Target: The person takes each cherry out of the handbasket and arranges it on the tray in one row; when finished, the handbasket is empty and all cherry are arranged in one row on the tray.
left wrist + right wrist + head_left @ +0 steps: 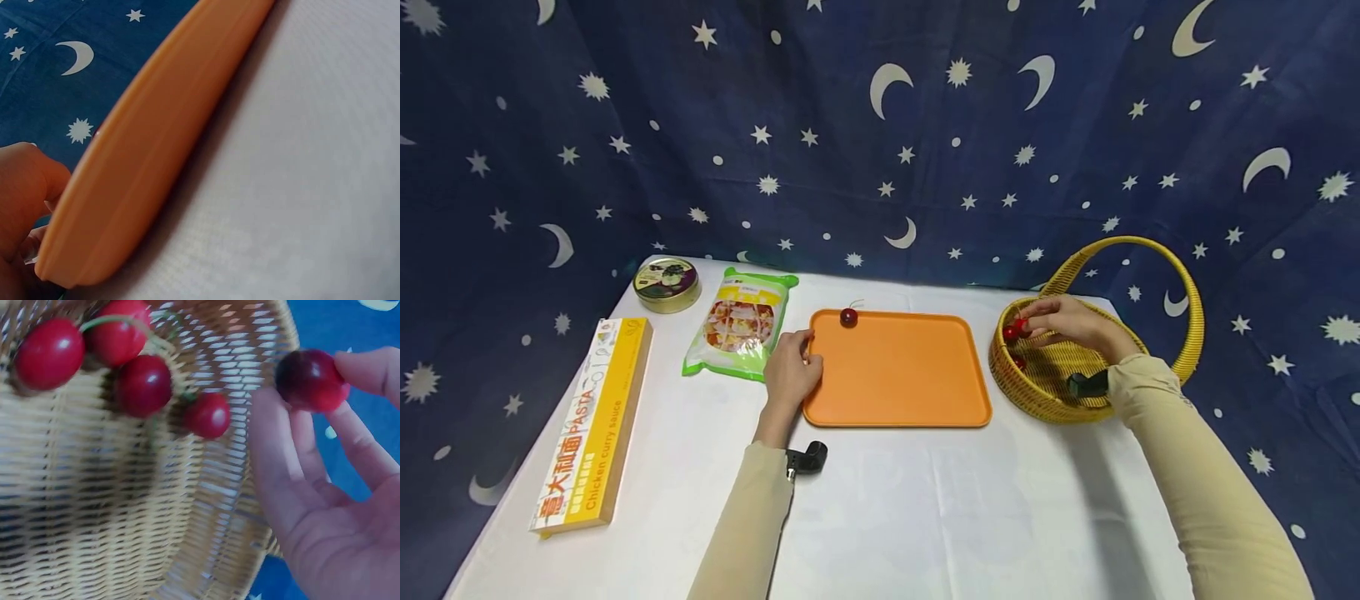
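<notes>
The left hand (792, 372) rests at the tray's (895, 392) 9 o'clock edge, fingers curled against the rim; the left wrist view shows the thumb beside the rim (156, 156), though whether it truly grips I cannot tell. The tray lies flat on the white table (880, 508). At 3 o'clock of the tray stands the basket (1052, 392), and over its rim the right hand (1067, 325) pinches a cherry (310, 379) between thumb and fingertips — clear of the weave. Four more cherries (142, 384) lie inside the basket. One cherry (848, 317) sits at the tray's 12 o'clock edge. At 9 o'clock lie a bag (741, 325) and a pasta box (597, 417) — a tin (666, 283) behind them.
</notes>
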